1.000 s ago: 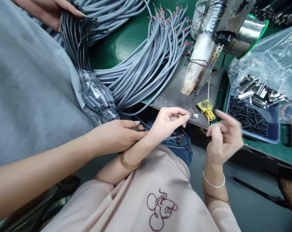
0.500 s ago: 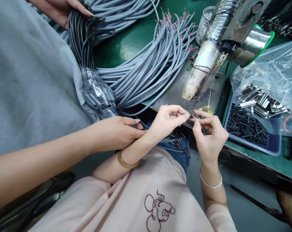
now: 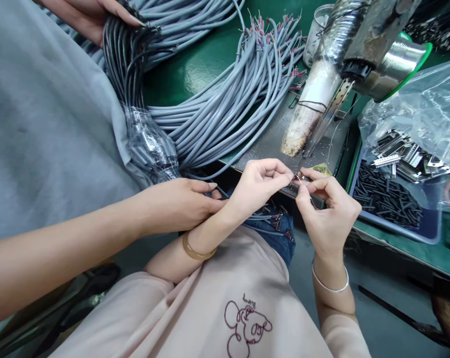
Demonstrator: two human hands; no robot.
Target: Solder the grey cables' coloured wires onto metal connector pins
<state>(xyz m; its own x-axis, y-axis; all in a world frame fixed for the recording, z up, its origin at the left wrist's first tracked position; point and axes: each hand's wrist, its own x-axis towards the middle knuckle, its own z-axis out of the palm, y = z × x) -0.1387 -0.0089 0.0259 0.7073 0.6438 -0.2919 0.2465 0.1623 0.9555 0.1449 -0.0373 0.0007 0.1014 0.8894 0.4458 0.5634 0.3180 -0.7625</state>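
My left hand (image 3: 260,181) is closed in a pinch below the tip of the soldering iron (image 3: 335,102); what its fingertips hold is too small to make out. My right hand (image 3: 327,204) faces it, thumb and index finger pinching a thin silvery solder wire (image 3: 299,179). The fingertips of both hands nearly meet. From the solder spool (image 3: 402,67) a loose strand runs down behind my right fingers. Grey cables with small connectors (image 3: 277,224) on their ends lie across my lap below the hands.
A co-worker's hand (image 3: 189,201) reaches beside my left forearm; the other hand (image 3: 94,20) holds black-ended cables. Bundled grey cables (image 3: 217,114) cover the left of the bench. A blue tray (image 3: 429,231) holds black tubes (image 3: 387,201) and metal connectors (image 3: 411,156) at right.
My right hand has shifted slightly right, and its wrist has moved outward. The solder strand hangs in a looser curve. My left hand has barely moved, still pinching.
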